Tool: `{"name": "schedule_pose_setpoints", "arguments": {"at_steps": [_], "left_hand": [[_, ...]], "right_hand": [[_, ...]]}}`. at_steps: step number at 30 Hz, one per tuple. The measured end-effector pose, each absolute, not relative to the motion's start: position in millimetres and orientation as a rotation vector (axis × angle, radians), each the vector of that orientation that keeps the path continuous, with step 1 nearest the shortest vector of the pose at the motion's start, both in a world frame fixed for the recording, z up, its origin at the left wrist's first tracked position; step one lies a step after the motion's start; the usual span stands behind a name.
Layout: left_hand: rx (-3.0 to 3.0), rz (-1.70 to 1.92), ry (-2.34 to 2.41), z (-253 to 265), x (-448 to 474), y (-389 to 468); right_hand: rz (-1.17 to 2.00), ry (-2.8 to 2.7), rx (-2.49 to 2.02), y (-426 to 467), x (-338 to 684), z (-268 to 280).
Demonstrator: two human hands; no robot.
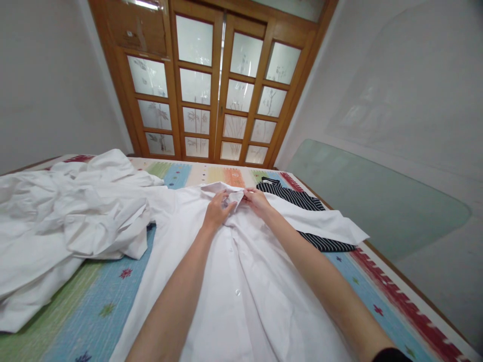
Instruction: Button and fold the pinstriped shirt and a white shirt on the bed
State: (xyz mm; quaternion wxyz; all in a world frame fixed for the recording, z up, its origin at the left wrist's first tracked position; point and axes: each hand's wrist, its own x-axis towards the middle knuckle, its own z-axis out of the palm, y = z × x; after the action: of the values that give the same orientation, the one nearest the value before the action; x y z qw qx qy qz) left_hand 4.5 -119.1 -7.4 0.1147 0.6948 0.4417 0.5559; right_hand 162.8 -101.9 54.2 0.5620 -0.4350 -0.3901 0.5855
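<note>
A white button-up shirt (pixel 211 311) lies front up on the patterned cloth, its collar away from me and its sleeves out to the sides. Both hands are at the shirt collar (pixel 236 197). My left hand (pixel 217 210) grips the collar's left part, with the thumb against the folded point. On the other side, my right hand (pixel 258 201) pinches the collar near its right end between thumb and fingers. Small buttons run down the front placket, and some loose folds lie to the right of it. The fingertips are partly hidden by fabric.
Crumpled white garments (pixel 75 216) are heaped at the left. A folded black-and-white striped garment (pixel 328 243) lies under the shirt's right sleeve. The colourful patterned cloth (pixel 124 289) covers the surface, with a wall at the right and wooden glass-paned doors (pixel 219 85) beyond.
</note>
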Motion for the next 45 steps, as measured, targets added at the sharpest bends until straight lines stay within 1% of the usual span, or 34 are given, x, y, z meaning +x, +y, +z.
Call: {"name": "schedule_pose_setpoints", "arguments": {"at_steps": [9, 15, 19, 31, 35, 38, 42, 45], "left_hand": [[2.28, 1.507, 1.393, -10.6, 1.1, -113.7], [2.27, 1.525, 1.468, -7.4, 2.9, -116.8], [2.258, 1.518, 1.448, -6.2, 5.5, -118.6], [2.295, 1.453, 1.358, -4.2, 7.4, -124.9], [2.301, 1.397, 1.355, 0.3, 6.6, -128.4], [2.313, 1.341, 1.355, 1.4, 6.2, -129.9], [2.32, 1.356, 1.353, 0.3, 6.8, -129.9], [2.291, 1.409, 1.441, 0.4, 7.7, -129.0]], "right_hand": [[1.443, -0.852, -0.98, -95.1, 159.4, 47.1], [1.417, -0.757, -0.982, -92.3, 157.8, 52.1], [1.391, -0.777, -1.014, -90.9, 156.9, 53.9], [1.471, -0.844, -1.088, -96.8, 148.1, 65.2], [1.413, -0.958, -1.095, -97.2, 148.3, 65.5], [1.381, -0.938, -1.043, -95.1, 149.3, 62.6], [1.355, -0.957, -0.985, -89.6, 149.1, 55.1], [1.204, -1.01, -1.105, -83.6, 149.3, 49.9]]}}
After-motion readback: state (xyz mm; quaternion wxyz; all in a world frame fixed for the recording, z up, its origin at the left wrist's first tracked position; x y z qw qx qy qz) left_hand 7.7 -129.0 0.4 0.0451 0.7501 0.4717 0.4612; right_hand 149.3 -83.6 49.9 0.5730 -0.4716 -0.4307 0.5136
